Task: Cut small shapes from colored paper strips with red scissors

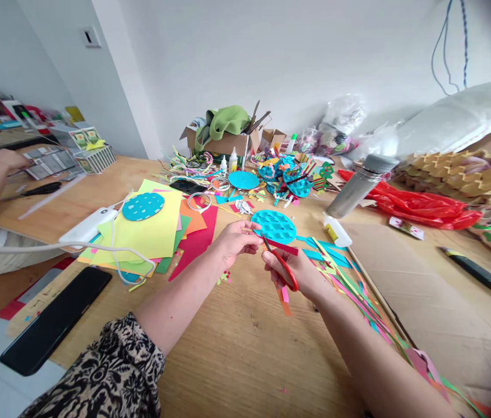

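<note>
Red-handled scissors are in my right hand, their blades pointing up and left toward my left hand. The fingers of my left hand pinch small paper strips at the blade tips. A dark red strip crosses by the scissors, and orange and pink strips hang below my right hand. Just behind both hands lies a blue disc with raised squares.
Coloured paper sheets and a black phone lie left. Behind are glue bottles and craft pieces. A grey bottle, glue bottle, long paper strips and cardboard lie right. Another person's hand is far left.
</note>
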Demonstrator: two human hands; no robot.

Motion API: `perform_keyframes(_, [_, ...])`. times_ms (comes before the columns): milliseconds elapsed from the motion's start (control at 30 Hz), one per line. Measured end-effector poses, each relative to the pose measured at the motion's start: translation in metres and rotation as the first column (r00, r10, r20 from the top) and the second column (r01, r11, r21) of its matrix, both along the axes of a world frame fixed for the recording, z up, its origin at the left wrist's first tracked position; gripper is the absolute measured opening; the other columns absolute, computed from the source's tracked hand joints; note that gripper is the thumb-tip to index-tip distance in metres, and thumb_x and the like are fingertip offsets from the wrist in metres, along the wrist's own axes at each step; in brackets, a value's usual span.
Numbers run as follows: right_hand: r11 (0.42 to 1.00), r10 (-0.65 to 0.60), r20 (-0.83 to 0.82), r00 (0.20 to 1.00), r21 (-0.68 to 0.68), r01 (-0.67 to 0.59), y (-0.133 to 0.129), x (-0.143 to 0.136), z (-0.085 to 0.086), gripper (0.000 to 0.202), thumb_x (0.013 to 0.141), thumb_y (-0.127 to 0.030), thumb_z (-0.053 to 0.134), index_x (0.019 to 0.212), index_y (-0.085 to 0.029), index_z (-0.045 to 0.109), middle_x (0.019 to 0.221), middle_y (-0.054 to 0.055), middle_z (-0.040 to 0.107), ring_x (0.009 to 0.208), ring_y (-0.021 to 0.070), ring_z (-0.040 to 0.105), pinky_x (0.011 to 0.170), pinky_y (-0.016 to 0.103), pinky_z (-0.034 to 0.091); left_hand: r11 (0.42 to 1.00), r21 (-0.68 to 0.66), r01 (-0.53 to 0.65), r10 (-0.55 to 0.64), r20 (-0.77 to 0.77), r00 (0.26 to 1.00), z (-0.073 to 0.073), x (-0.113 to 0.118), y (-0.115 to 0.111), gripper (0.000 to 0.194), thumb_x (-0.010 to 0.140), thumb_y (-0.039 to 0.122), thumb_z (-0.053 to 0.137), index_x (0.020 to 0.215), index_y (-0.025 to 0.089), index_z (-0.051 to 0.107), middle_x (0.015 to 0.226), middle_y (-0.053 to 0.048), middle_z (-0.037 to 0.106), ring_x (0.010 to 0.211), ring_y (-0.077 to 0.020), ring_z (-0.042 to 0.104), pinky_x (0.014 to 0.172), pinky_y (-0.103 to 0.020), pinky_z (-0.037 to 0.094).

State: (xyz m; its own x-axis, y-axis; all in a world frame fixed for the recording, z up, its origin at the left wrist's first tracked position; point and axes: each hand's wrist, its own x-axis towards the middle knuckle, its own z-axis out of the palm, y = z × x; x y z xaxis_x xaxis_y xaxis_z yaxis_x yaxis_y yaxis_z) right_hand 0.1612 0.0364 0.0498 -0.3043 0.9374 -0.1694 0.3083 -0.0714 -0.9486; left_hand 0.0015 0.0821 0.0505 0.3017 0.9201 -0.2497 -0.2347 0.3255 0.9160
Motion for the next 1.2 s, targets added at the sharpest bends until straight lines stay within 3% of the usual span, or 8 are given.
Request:
perform_keyframes(600, [0.999,0.016,0.072,0.997,0.029,-0.018,0.005,0.004,-0.015,0.052,0.078,-0.066,0.052,0.071,-0.015,0.054,0.055,0.002,0.060,0.043,0.0135,0.059,0.037,0.020,0.043,1.000,-0.001,0.007,-0.007,0.029,1.000,-0.006,0.002,-0.001,0.033,0.065,0.003,0.066,0.095,0.012,0.058,0.063,0.000,0.062,0.052,-0.0088,0.056,0.057,-0.024,0.045])
perform_keyframes(1200, [1.000,-0.002,0.083,0.997,0.017,0.000,0.001,0.001,-0.005,0.049,0.075,-0.064,0.056,0.065,-0.016,0.052,0.047,-0.001,0.055,0.037,0.0114,0.055,0.034,0.018,0.040,1.000,-0.013,0.000,0.000,0.025,1.000,-0.004,0.002,0.000,0.033,0.064,0.003,0.066,0.095,0.012,0.058,0.066,-0.002,0.063,0.051,-0.0082,0.056,0.057,-0.024,0.045])
